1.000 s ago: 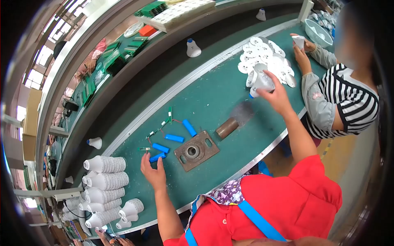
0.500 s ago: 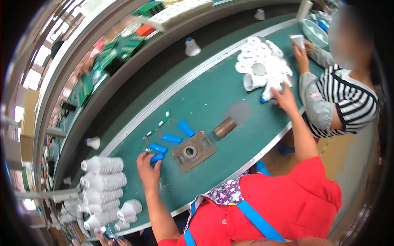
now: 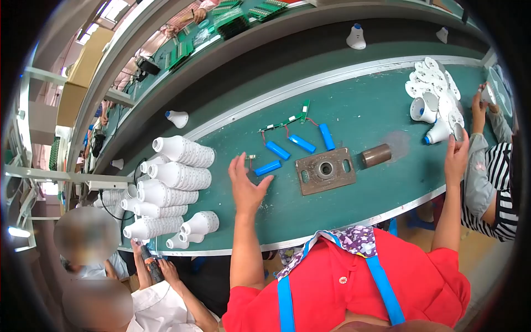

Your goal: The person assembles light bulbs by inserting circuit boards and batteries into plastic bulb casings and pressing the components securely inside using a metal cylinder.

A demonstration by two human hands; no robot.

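My left hand (image 3: 247, 185) is spread, thumb and fingers apart, just left of the nearest blue cylindrical battery (image 3: 268, 168). Several such batteries lie in a row, wired to a narrow green circuit-board strip (image 3: 286, 122). At the right, my right hand (image 3: 457, 157) pinches a grey round disc (image 3: 458, 132) beside a white lamp housing with a blue tip (image 3: 438, 133). Behind it is a pile of white discs (image 3: 431, 77). Between my hands lie a brown metal plate with a central ring (image 3: 310, 180) and a brown cylinder (image 3: 376, 155).
Stacked white lamp housings (image 3: 180, 176) stand left of my left hand. A dark belt (image 3: 310, 66) carrying spaced housings runs behind the rail. A co-worker in striped clothing (image 3: 498, 182) holds a white part at right. Another person's hands hold a power screwdriver (image 3: 150, 262) at lower left.
My view has turned, shifting the bench scene. My left fingers have opened away from the nearest battery. My right hand, earlier at the blue-tipped housing, now has a grey disc at its fingertips.
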